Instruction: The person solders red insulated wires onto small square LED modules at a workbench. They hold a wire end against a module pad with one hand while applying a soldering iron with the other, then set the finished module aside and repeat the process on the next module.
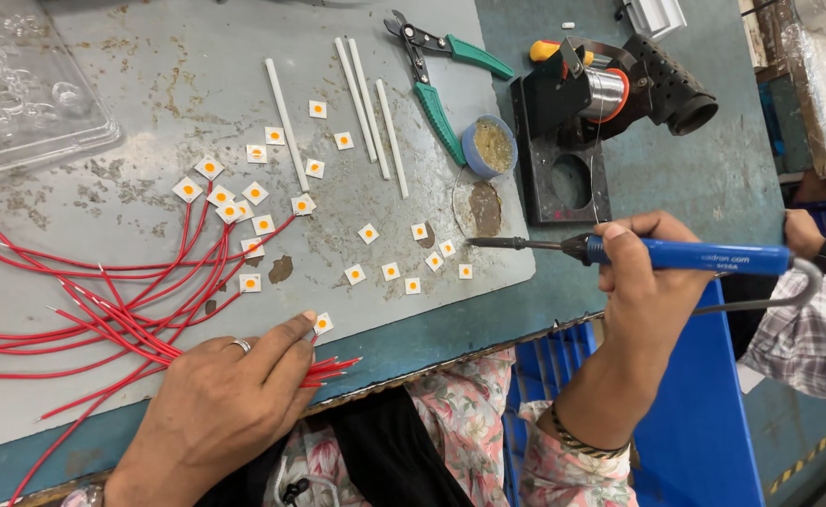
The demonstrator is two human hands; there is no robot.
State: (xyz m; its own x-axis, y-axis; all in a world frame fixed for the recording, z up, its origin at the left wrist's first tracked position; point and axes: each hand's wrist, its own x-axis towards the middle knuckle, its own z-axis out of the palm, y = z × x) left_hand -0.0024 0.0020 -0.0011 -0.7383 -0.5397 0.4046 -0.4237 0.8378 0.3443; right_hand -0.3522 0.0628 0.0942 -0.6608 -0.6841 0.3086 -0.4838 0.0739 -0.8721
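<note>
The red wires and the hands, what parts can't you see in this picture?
- Head view: red wires run off the left edge; their ends lie hidden under the left hand.
- Soldering iron: grip covered by the right hand.
- Clear plastic tray: cut by the corner.

The grey work plate (178,84) has open room along its upper left stretch, between the clear plastic tray (19,84) and the lone white rod (286,122). Red wires (103,300) fan across the lower left, and small white squares with orange dots (230,202) scatter through the middle, so any reach there must thread between them. Three more white rods (371,103) and green-handled cutters (432,75) block the upper middle, with a small flux tin (490,145) just beside. The black solder stand (601,103) crowds the right. Bare teal table (713,178) lies open right of the stand. A neighbour's arm (821,244) closes off the far right edge.
</note>
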